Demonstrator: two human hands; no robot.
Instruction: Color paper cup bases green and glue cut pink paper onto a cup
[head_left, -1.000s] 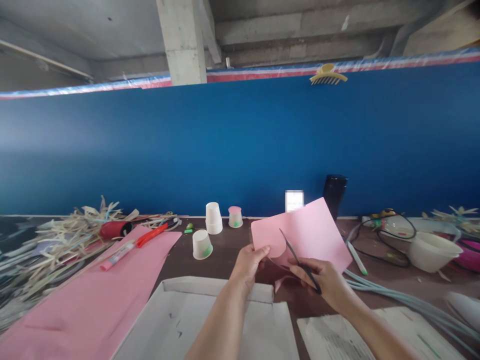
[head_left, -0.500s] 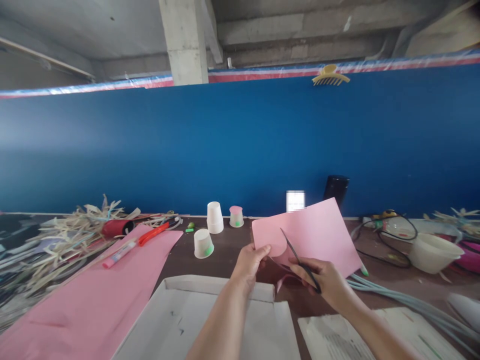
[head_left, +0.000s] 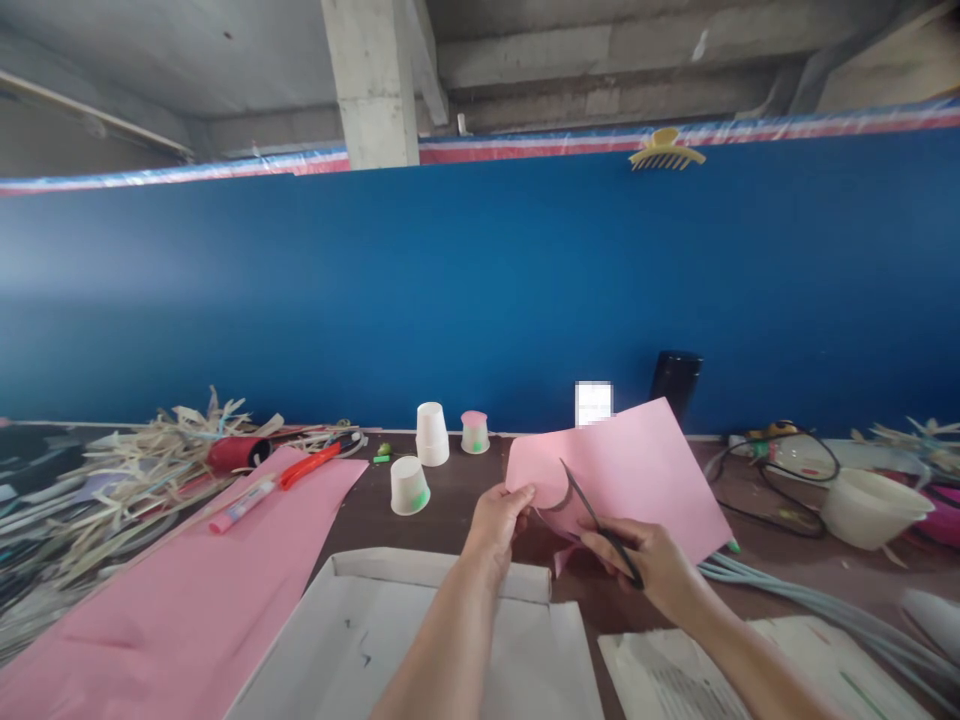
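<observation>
head view: two bare hands over a brown table [head_left: 465,490], with one sheet of pink paper [head_left: 637,475] reaching from one hand past the other.
pink paper: tilted, its left end at the left hand, its wide part stretching above and beyond the right hand, its far right corner out past the right wrist.
left hand [head_left: 499,515]: pinching the lower left edge of the paper, thumb on top; the fingers underneath are mostly hidden.
right hand [head_left: 634,550]: closed round the handles of the scissors, just below the lower edge of the paper; whether its fingers also touch the sheet, cannot tell.
scissors [head_left: 581,495]: dark, pointing up and to the left, one blade lying across the face of the paper; the other blade is not clear.
cut: a curved slit in the paper between the left thumb and the blade.
pink scrap [head_left: 564,560]: under the sheet, in the gap between the two hands.
cups: one white cup [head_left: 409,487] upside down with a green patch, a cup stack [head_left: 432,440] behind it, and a pink-topped cup [head_left: 475,438] beside that, all left of the paper.
white box [head_left: 300,650]: below the hands, the left forearm crossing over it.
cables [head_left: 795,590]: pale, running right from near the right wrist.
</observation>
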